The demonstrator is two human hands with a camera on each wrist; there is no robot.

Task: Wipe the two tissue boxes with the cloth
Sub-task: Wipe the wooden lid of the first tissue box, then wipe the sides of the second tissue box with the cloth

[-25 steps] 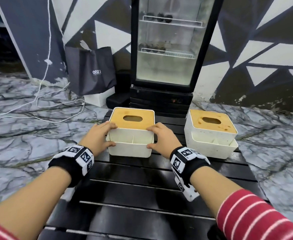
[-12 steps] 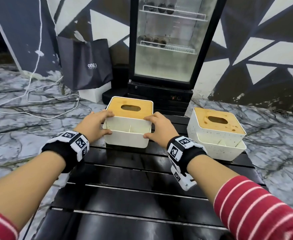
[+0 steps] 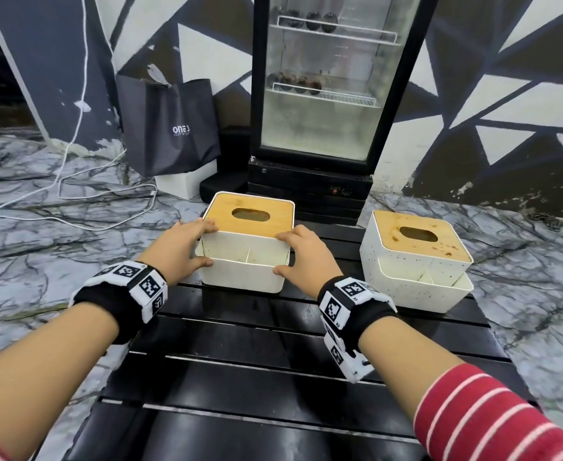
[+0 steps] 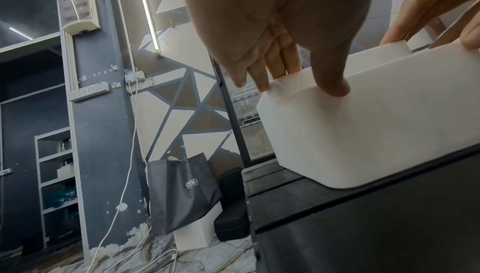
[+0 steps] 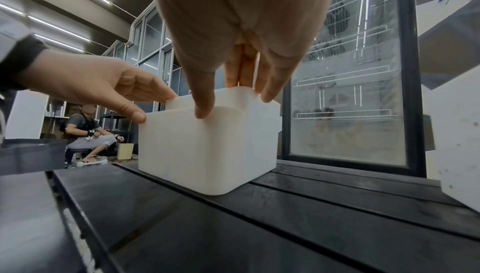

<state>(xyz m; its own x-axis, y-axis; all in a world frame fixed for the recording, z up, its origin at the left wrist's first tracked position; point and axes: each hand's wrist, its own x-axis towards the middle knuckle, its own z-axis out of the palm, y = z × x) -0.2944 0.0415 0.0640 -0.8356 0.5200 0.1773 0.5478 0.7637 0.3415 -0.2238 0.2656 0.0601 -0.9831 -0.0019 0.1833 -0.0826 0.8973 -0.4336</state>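
- Since half a second ago little has changed: both hands keep the same hold on the left tissue box, which stands in the same spot on the black slatted table; only the camera has tipped slightly, so the fridge sits a bit higher in the head view
- The left hand clasps the left side of that box; its fingers reach over the upper edge by the wooden lid and the thumb presses the front wall near the corner
- The right hand clasps the box's right side likewise; fingers on the top edge, thumb on the front rim; the right wrist view shows its fingertips curled over the white wall
- The box rests flat on the table, its front tray facing the person
- The second tissue box stands to the right of the held box, apart from it, untouched; brown specks mark its lid
- A dark bag leans behind and left of the held box; the fridge stands directly behind it
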